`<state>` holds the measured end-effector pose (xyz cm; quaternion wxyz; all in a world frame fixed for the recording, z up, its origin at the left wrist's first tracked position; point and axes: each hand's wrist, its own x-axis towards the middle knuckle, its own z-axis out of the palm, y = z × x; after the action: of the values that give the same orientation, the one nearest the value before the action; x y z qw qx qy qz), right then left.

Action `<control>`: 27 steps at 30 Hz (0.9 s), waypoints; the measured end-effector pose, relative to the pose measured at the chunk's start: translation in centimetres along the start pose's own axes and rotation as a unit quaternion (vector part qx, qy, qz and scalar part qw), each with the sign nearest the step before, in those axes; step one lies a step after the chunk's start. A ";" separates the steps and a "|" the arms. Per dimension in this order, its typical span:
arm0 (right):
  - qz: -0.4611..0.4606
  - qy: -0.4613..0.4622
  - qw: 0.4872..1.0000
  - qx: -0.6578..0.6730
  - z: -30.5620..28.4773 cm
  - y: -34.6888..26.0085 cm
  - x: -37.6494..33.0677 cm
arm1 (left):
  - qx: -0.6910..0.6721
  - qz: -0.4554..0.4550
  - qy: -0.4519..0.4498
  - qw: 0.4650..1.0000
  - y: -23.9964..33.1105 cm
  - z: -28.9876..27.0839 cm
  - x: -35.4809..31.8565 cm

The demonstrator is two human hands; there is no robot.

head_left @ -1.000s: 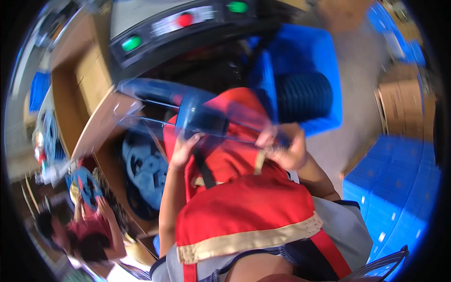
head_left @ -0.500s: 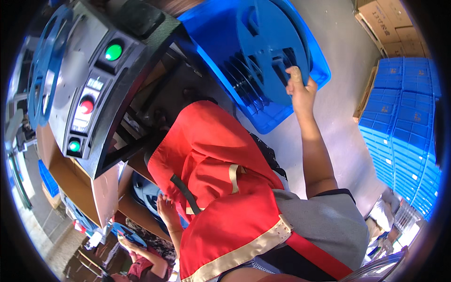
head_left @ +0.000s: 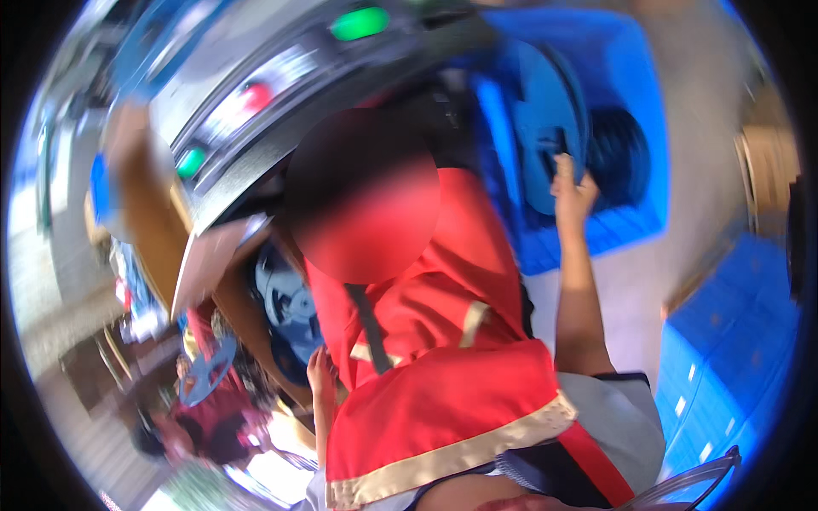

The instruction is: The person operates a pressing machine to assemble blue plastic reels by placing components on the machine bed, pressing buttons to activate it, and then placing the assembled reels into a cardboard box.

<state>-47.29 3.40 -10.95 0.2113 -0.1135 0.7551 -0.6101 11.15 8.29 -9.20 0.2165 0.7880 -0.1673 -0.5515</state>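
One blue reel [head_left: 545, 128] stood in the blue crate [head_left: 635, 226], the right hand [head_left: 573, 189] gripping its rim; left hand [head_left: 319, 370] hung empty, seemingly open.

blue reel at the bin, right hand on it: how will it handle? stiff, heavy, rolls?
The blue reel looks like moulded plastic with flat round flanges, so probably stiff, not floppy. The right hand alone steadies it on edge, which suggests it is fairly light. Standing on its round rim over the blue bin, it would likely roll or tip flat if let go.

Reel [head_left: 545, 128] in crate [head_left: 635, 217], right
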 end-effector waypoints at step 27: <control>0.097 -0.345 0.841 -0.405 -4.3 7.4 0.9 | 0.305 0.294 0.386 0.819 -5.0 -13.5 16.8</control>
<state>-49.44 8.44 -17.57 0.4517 -0.3184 0.8202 -0.1479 29.67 6.18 -21.19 0.1636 0.8754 -0.4538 -0.0324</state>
